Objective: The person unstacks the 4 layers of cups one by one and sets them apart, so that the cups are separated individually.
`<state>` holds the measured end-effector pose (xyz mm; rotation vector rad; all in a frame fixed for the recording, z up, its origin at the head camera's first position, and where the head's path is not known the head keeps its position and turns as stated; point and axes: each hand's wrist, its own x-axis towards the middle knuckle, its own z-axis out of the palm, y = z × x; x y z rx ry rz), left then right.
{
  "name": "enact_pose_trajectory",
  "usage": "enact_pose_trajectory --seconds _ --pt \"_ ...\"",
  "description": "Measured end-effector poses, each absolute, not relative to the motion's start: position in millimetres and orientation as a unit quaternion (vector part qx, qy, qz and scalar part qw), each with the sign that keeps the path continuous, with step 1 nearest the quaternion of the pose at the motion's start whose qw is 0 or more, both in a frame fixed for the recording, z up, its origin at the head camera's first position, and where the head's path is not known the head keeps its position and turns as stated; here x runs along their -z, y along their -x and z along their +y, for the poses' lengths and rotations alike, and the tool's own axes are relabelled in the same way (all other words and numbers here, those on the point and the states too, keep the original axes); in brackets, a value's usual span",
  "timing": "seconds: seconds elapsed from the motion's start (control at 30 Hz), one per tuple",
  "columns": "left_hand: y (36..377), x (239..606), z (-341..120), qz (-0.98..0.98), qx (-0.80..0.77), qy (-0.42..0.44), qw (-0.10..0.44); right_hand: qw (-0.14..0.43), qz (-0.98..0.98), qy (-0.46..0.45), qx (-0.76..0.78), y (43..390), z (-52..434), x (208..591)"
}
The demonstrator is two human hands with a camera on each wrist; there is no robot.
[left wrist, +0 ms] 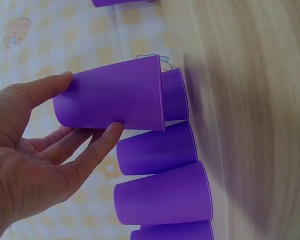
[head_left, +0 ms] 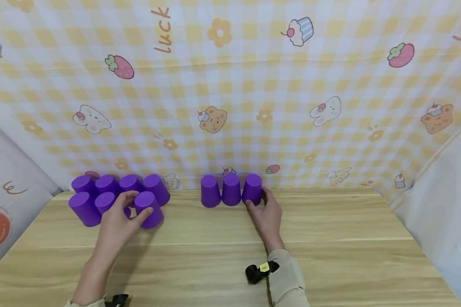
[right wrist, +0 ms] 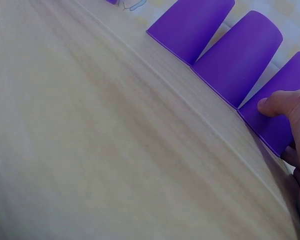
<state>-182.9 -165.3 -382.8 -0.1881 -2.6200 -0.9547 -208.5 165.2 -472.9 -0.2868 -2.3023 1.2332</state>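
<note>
My left hand (head_left: 117, 219) grips an upside-down purple cup (head_left: 149, 209) between thumb and fingers. In the left wrist view this cup (left wrist: 112, 95) is off the table, its wide rim toward the wood. Behind and beside it stand several more upside-down purple cups (head_left: 85, 209) in two rows at the left; the hand partly covers some. Toward the middle, three purple cups stand rim to rim in a line: a left one (head_left: 210, 192), a middle one (head_left: 231, 190) and a right one (head_left: 252, 188). Thumb and fingers of my right hand (head_left: 268, 214) hold the right one at its sides.
The wooden table (head_left: 342, 247) carries all the standing cups near its back edge. Behind it hangs a yellow-and-white checked cloth (head_left: 246, 85) with cartoon prints. White cloth (head_left: 445, 204) borders the right side. A black strapped device (head_left: 259, 272) sits on the right wrist.
</note>
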Motion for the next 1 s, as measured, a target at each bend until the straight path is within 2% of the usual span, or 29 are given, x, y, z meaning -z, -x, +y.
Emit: enact_pose_trajectory --seconds 1.0 --pt "183 386 -179 -0.917 0.347 0.069 0.186 0.25 -0.846 0.106 -0.459 210 166 474"
